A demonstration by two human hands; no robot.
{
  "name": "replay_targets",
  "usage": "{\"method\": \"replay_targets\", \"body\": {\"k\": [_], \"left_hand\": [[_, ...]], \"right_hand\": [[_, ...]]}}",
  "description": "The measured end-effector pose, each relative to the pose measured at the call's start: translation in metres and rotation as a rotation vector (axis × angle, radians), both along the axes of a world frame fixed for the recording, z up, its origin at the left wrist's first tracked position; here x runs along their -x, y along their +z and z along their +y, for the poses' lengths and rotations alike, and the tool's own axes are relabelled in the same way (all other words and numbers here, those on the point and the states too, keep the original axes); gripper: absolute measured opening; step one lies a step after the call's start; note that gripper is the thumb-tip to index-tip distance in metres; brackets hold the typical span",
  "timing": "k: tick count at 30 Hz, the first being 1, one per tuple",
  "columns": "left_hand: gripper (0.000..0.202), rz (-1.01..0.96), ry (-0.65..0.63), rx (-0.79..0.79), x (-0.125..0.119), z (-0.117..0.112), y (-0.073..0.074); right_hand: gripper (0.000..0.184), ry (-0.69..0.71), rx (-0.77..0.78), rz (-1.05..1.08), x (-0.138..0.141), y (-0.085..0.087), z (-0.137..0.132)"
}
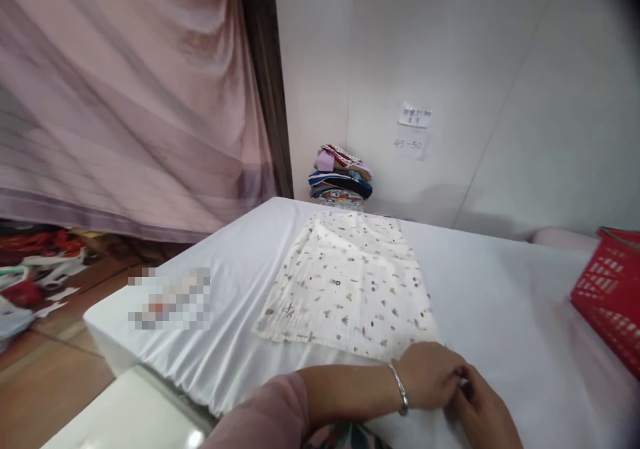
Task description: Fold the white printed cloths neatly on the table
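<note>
A white cloth (355,289) with small scattered prints lies spread flat on the white-sheeted table. Its near right corner is covered by my left hand (430,374), which reaches across from the left with a silver bangle on the wrist. My right hand (483,405) meets it just beyond that corner, low on the right. Both hands have curled fingers pressed together. A small whitish bit shows between them, but what they grip is hidden.
Folded clothes (341,175) are stacked beyond the table's far edge. A red plastic basket (607,289) stands at the right. Left of the cloth, a blurred-out item (170,299) lies on the sheet (225,302). A pink curtain (150,89) hangs at the left; paper notes (414,117) are on the wall.
</note>
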State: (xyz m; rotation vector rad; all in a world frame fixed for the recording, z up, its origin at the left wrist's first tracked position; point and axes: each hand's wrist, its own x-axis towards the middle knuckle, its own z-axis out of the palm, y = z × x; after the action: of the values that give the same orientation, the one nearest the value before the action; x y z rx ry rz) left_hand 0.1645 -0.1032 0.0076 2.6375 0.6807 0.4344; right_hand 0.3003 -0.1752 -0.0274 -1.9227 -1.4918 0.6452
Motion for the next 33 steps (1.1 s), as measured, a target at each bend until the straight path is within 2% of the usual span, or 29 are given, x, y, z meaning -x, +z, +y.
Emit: {"method": "replay_targets", "body": {"k": [5,7,9,11,16,18,20,23,26,30,33], "left_hand": [[0.023,-0.081,-0.027,-0.1,0.026,0.002,-0.003],[0.02,-0.101,-0.005,-0.134,0.048,0.009,-0.004],[0.017,-0.108,0.079,-0.15,0.079,0.02,-0.005],[0.016,-0.106,0.242,-0.151,0.12,0.032,-0.005],[0.018,-0.03,0.888,-0.096,0.235,0.044,-0.001],[0.019,0.024,1.066,-0.045,0.27,0.04,0.002],[0.021,0.075,1.165,0.007,0.292,0.034,0.003],[0.023,0.116,1.207,0.07,0.306,0.031,0.004],[0.025,0.125,1.216,0.095,0.305,0.04,0.007],[0.027,0.137,1.199,0.123,0.298,0.069,0.012],[0.029,0.147,1.196,0.162,0.291,0.095,0.013]], "right_hand": [[0.041,-0.01,0.039,-0.033,-0.001,0.001,0.008],[0.041,-0.004,0.059,-0.051,-0.002,0.003,0.01],[0.04,-0.005,0.078,-0.084,-0.002,0.005,0.011],[0.039,-0.019,0.101,-0.129,-0.001,0.006,0.01],[0.038,-0.022,0.161,-0.215,0.003,0.006,0.01],[0.034,-0.026,0.172,-0.236,0.003,0.004,0.011],[0.029,-0.029,0.172,-0.248,0.002,0.003,0.012],[0.023,-0.046,0.18,-0.239,-0.001,0.005,0.013],[0.023,-0.082,0.2,-0.224,-0.004,0.011,0.013],[0.024,-0.028,0.217,-0.214,-0.006,0.011,0.017],[0.027,-0.046,0.245,-0.223,-0.009,0.006,0.022]]}}
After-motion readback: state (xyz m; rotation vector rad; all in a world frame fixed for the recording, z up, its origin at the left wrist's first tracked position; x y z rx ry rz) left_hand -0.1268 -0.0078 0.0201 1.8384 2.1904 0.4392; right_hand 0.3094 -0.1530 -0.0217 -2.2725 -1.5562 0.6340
